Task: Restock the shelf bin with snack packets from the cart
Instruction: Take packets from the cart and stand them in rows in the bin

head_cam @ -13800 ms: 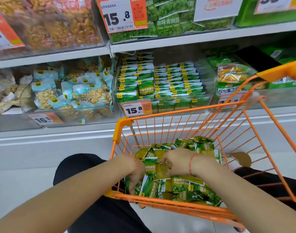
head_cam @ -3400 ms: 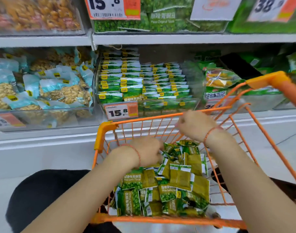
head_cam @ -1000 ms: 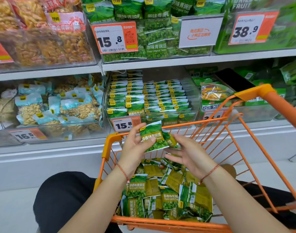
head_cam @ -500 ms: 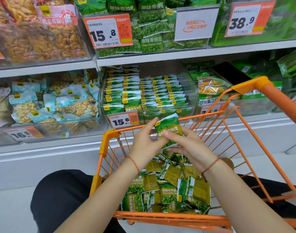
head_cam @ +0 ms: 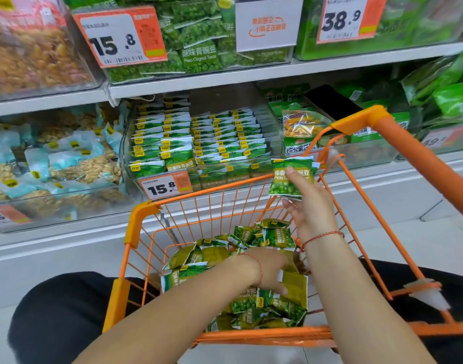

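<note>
1. Your right hand pinches a small stack of green pea packets, thumb across the front and fingers behind, so the stack stays flat and squared for sliding into a row.
2. You hold that stack above the far right corner of the orange cart, just in front of the clear shelf bin, which looks like a pause while more are gathered.
3. Your left hand is down in the cart on the loose heap of packets. Its fingers curl over an olive-backed one, but I cannot tell whether it truly grips it.
4. The bin already holds neat rows standing on edge, fullest on its left side. The right rows sit lower, so they seem the likelier place for your stack.
5. Plenty of packets remain in the cart, so the restocking is far from finished.
</note>
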Demonstrator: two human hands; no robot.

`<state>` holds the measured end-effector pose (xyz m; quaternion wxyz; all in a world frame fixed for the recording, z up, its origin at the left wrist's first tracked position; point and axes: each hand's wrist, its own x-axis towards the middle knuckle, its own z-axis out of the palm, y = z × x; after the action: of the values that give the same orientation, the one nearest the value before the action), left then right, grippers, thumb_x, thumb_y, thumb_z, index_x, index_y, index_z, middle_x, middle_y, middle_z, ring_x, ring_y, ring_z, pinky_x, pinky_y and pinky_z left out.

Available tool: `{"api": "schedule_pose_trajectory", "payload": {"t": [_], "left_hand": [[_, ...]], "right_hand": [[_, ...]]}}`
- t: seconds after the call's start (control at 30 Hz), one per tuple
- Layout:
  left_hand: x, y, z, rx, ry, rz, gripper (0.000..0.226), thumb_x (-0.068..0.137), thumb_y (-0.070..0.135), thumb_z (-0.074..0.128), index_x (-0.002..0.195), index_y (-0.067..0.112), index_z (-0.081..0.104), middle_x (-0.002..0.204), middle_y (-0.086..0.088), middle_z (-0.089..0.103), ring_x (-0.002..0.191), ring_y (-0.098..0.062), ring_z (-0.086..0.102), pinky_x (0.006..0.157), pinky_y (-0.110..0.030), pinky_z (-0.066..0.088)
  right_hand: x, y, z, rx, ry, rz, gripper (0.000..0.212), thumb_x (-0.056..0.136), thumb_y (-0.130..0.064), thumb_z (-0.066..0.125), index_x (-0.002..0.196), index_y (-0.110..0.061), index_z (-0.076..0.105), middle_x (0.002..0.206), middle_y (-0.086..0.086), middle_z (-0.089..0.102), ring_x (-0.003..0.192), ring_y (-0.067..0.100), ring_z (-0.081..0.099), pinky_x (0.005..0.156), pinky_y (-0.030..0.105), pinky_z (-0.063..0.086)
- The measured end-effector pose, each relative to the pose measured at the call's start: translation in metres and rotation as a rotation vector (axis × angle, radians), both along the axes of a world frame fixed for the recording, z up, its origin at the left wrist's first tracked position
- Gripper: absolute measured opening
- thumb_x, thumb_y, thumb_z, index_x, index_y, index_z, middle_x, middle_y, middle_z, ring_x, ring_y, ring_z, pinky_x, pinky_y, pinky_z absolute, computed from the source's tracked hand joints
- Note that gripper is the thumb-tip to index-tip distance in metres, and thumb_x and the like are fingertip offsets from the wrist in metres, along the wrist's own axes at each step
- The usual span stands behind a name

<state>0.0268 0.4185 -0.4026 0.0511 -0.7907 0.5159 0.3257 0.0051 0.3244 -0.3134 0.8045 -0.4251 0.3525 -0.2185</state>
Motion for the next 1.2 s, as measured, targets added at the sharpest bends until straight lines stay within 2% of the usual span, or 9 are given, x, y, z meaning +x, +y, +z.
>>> {"api": "schedule_pose_trajectory", "payload": {"t": [0.17,0.3,0.4,0.57,0.7,0.8,0.93,1.07,1.2], "left_hand": [[-0.003,0.0,-0.007,0.019,-0.064,-0.033,0.066,0.079,0.048,0.072,0.129,0.012,0.047,0.128,-0.011,0.049,0.116,-0.029,0.047,0.088,-0.039,0.046],[-0.004,0.008,-0.005,0.012,0.039,0.029,0.056,0.076,0.034,0.078,0.118,0.01,0.049,0.12,-0.01,0.05,0.107,-0.026,0.047,0.075,-0.031,0.037],[0.002,0.012,0.002,-0.005,0.102,0.145,0.056,0.077,0.021,0.078,0.121,0.012,0.044,0.116,-0.011,0.056,0.101,-0.026,0.051,0.073,-0.032,0.042],[0.046,0.047,0.04,-0.227,0.194,0.397,0.042,0.079,0.015,0.075,0.118,0.019,0.058,0.11,0.001,0.062,0.101,-0.02,0.058,0.081,-0.027,0.044],[0.062,0.09,0.061,-0.723,0.263,0.635,0.026,0.079,0.006,0.074,0.093,0.025,0.064,0.099,0.007,0.062,0.092,-0.007,0.058,0.082,-0.03,0.047],[0.06,0.105,0.076,-1.169,0.077,0.743,0.034,0.072,0.003,0.079,0.08,0.032,0.063,0.116,0.014,0.051,0.115,-0.003,0.049,0.092,-0.02,0.044],[0.053,0.11,0.084,-1.374,0.008,0.697,0.034,0.07,-0.002,0.072,0.081,0.029,0.067,0.127,0.01,0.049,0.123,-0.011,0.048,0.091,-0.012,0.042],[0.043,0.105,0.078,-1.421,-0.044,0.66,0.028,0.073,0.017,0.074,0.096,0.034,0.07,0.13,0.003,0.052,0.118,0.001,0.051,0.091,-0.016,0.046],[0.04,0.101,0.074,-1.285,-0.174,0.756,0.056,0.074,0.004,0.07,0.111,0.043,0.059,0.133,0.016,0.051,0.117,0.0,0.052,0.095,-0.021,0.047]], "right_hand": [[0.0,-0.001,0.003,0.008,-0.006,0.045,0.053,0.081,-0.027,0.073,0.128,-0.019,0.051,0.126,0.002,0.053,0.091,0.016,0.056,0.054,0.02,0.049],[0.001,-0.001,0.001,0.016,0.01,0.047,0.081,0.079,-0.028,0.074,0.145,-0.013,0.03,0.135,0.005,0.047,0.088,0.015,0.055,0.053,0.02,0.049],[0.0,0.0,0.001,0.018,0.015,0.031,0.08,0.08,-0.031,0.074,0.146,-0.013,0.03,0.135,0.004,0.048,0.091,0.017,0.056,0.051,0.02,0.049],[0.001,0.0,0.002,0.051,0.015,0.043,0.058,0.082,-0.038,0.071,0.131,-0.017,0.05,0.128,0.0,0.052,0.086,0.018,0.055,0.048,0.019,0.049],[0.002,0.004,0.004,0.094,0.017,0.144,0.009,0.088,-0.033,0.064,0.094,-0.03,0.059,0.126,0.001,0.047,0.087,0.021,0.052,0.053,0.024,0.048],[0.001,0.009,0.002,0.036,0.062,0.222,0.03,0.087,-0.029,0.065,0.115,-0.021,0.056,0.125,-0.002,0.047,0.087,0.02,0.055,0.056,0.025,0.051],[0.001,0.02,-0.002,-0.011,0.121,0.409,0.076,0.084,-0.021,0.069,0.147,-0.014,0.027,0.12,-0.003,0.049,0.087,0.019,0.059,0.064,0.028,0.056],[0.001,0.033,-0.002,0.066,0.101,0.542,0.072,0.082,-0.016,0.07,0.144,-0.006,0.034,0.128,0.007,0.052,0.096,0.018,0.061,0.061,0.026,0.057],[0.003,0.034,-0.003,0.127,0.056,0.47,0.054,0.086,-0.011,0.065,0.135,-0.001,0.043,0.138,0.012,0.043,0.099,0.02,0.06,0.061,0.026,0.059]]}}
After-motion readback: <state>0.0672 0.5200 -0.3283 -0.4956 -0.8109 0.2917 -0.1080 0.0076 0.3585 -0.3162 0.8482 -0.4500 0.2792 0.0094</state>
